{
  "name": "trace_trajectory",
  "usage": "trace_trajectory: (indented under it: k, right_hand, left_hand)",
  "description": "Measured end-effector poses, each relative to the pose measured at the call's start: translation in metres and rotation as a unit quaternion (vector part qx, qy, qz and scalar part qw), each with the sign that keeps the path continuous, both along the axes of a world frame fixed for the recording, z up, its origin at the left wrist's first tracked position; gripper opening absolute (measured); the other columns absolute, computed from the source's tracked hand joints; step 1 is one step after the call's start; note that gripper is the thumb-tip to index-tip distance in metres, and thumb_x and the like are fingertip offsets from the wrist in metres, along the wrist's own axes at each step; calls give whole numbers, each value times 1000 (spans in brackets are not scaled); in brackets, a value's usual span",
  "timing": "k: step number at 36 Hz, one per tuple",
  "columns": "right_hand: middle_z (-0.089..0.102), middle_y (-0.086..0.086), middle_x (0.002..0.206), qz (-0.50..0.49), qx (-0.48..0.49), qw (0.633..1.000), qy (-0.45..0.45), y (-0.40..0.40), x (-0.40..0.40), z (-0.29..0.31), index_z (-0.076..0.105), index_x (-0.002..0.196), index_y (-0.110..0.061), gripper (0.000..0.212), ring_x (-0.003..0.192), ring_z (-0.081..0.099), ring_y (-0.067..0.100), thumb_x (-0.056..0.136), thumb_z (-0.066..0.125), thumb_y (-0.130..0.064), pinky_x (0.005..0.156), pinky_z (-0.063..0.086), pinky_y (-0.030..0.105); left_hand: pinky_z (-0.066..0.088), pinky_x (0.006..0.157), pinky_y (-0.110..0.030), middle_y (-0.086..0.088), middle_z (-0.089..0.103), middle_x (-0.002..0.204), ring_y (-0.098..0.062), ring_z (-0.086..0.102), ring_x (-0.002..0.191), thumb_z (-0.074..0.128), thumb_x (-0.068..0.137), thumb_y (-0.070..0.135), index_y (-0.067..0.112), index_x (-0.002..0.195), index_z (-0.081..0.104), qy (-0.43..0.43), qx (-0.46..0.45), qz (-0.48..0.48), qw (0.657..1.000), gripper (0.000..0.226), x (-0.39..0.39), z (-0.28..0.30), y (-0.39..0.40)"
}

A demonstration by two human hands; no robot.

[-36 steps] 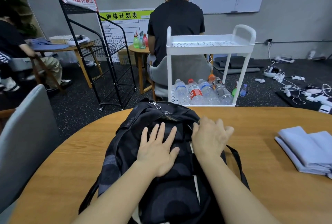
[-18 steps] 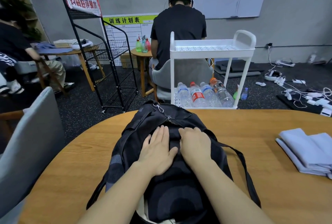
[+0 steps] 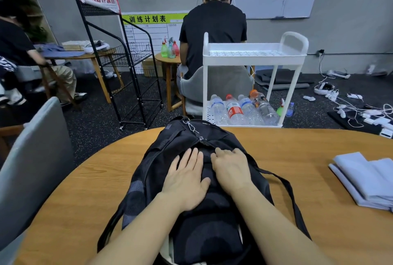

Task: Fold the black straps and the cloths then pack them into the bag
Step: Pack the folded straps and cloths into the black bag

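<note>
Bag lies lengthwise, top pointing away; left hand flat, right hand curled.

Right hand now beside left hand

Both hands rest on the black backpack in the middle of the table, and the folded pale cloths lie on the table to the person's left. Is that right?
Not quite. The head view shows the folded pale cloths on the table to the person's right, not the left. The rest holds: the left hand and right hand both rest on the black backpack in the middle.
</note>
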State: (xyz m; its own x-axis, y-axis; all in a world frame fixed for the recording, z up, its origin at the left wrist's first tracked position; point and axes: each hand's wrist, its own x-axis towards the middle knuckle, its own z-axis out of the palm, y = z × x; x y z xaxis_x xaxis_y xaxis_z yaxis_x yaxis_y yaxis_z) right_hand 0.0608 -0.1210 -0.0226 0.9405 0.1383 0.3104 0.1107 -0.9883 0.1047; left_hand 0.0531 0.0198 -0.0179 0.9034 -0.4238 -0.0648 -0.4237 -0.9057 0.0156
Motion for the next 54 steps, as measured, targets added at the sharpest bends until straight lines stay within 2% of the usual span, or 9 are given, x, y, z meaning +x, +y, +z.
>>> trace_trajectory:
  k: [4,8,11,13,15,19,28,50,54]
  right_hand:
    - [63,5,78,-3,-13,1000,26,7,-7,15,63,81,-12,33,74,64,24,59,84,-24,65,37,32]
    - [63,3,73,12,90,996,10,22,-14,26,62,75,-13,28,74,61,23,57,82,-22,67,46,32]
    - [55,10,125,26,154,981,113,32,-14,20,50,126,-10,32,120,47,29,96,40,-18,99,32,37]
    - [30,16,153,13,144,975,170,35,-16,13,26,149,-9,52,142,24,30,103,28,-33,115,18,41]
    - [4,15,163,10,131,966,222,37,-19,6,9,156,-13,62,149,1,29,104,20,-45,121,3,43]
    - [-12,10,163,1,107,964,242,34,-26,3,-3,156,-19,65,149,-13,26,103,13,-52,121,-6,42]
    - [-15,11,162,2,54,963,265,42,-22,15,-5,156,-22,64,148,-16,29,103,15,-52,119,-12,46]
    - [-19,11,161,2,70,960,269,59,-63,17,-9,156,-25,69,146,-24,30,100,12,-59,118,-14,47]
    - [-19,12,160,-9,46,967,250,65,-82,5,-7,155,-27,87,147,-21,33,79,-15,-67,117,-13,50]
  left_hand:
    - [-8,122,-35,-2,-17,163,-15,-19,149,23,104,47,13,156,-10,8,-6,-7,1000,70,0,1,2]
    - [1,122,-30,-6,-6,165,-17,-4,151,29,104,34,11,157,2,-29,-26,-39,998,64,1,18,5]
    - [17,115,-33,-9,24,160,-23,20,146,43,97,21,13,149,36,-104,5,-61,993,53,7,36,14]
    - [25,105,-36,-12,49,144,-28,34,135,64,81,25,14,122,65,-180,58,-78,979,43,12,46,24]
    - [28,104,-40,-16,49,144,-33,39,136,75,68,24,15,110,72,-210,86,-59,972,44,16,55,34]
    - [6,118,-47,-13,-14,163,-31,-9,150,51,94,26,30,151,29,-133,123,-3,983,61,25,58,47]
    - [35,102,-40,-4,10,160,-26,23,140,57,92,23,15,154,14,-117,109,29,987,76,39,58,45]
    - [28,110,-47,-8,-18,161,-30,7,147,65,81,48,27,156,-3,-60,71,62,994,103,17,66,49]
    - [28,108,-52,-9,-30,158,-30,-7,149,66,80,39,38,154,5,7,45,125,991,97,-8,64,45]
